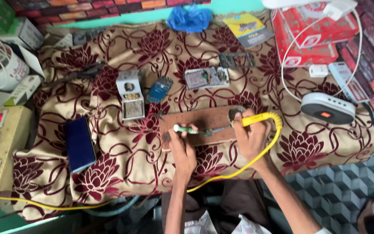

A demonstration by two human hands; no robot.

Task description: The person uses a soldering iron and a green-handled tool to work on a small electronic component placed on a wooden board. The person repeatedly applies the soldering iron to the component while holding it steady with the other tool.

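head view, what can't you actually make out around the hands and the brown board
- Small part on the brown board: too small, blurred.
- Soldering iron tip: too small to tell if touching.
- Right hand covers the iron's grip.
- Left hand hides most of the green-handled tool.
- Yellow cable: far end cut off left.

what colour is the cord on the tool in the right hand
Yellow: the cord loops from the soldering iron in the right hand, seen in the head view.

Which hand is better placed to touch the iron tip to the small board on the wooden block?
Right. The right hand already grips the yellow soldering iron, tip pointing at the small board on the wooden block. The left hand holds a green-handled tool.
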